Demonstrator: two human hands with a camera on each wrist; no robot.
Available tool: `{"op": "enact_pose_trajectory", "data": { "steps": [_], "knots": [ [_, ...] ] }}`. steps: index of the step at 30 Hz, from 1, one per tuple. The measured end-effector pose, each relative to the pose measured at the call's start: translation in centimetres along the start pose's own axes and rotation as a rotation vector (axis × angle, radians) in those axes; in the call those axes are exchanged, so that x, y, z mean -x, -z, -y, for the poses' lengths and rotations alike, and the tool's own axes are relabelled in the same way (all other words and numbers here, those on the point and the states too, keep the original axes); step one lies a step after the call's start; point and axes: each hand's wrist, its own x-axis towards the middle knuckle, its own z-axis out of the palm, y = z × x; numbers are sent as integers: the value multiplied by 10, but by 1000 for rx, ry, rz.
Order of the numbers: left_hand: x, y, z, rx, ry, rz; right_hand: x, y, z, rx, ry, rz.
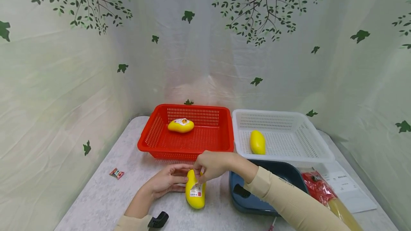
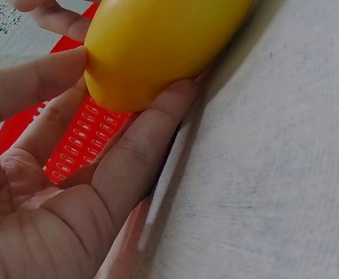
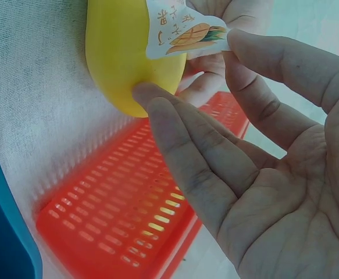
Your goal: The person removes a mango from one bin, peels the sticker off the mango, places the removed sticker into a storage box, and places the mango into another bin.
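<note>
We count three yellow mangoes: one [image 1: 181,126] in the red basket [image 1: 151,136], one [image 1: 257,142] in the white basket [image 1: 316,138] right of it, and one [image 1: 195,191] on the table just in front of the red basket. So two baskets, plus one dark blue bin [image 1: 282,174] and one small candy wrapper [image 1: 116,173] front-left of the red basket.
</note>
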Motion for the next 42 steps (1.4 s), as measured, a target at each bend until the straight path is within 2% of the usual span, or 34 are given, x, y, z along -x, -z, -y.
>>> {"op": "enact_pose_trajectory", "data": {
  "steps": [14,23,42],
  "knots": [
    [-2,-4,-1,-13,-6,-33,4,-4,3,19,15,-13],
    [-3,-3,-3,-51,-23,-47,5,-8,0,129,100,-43],
    [-5,-1,-2,-61,-21,-56,13,-9,4,147,151,-16]
  ]
}}
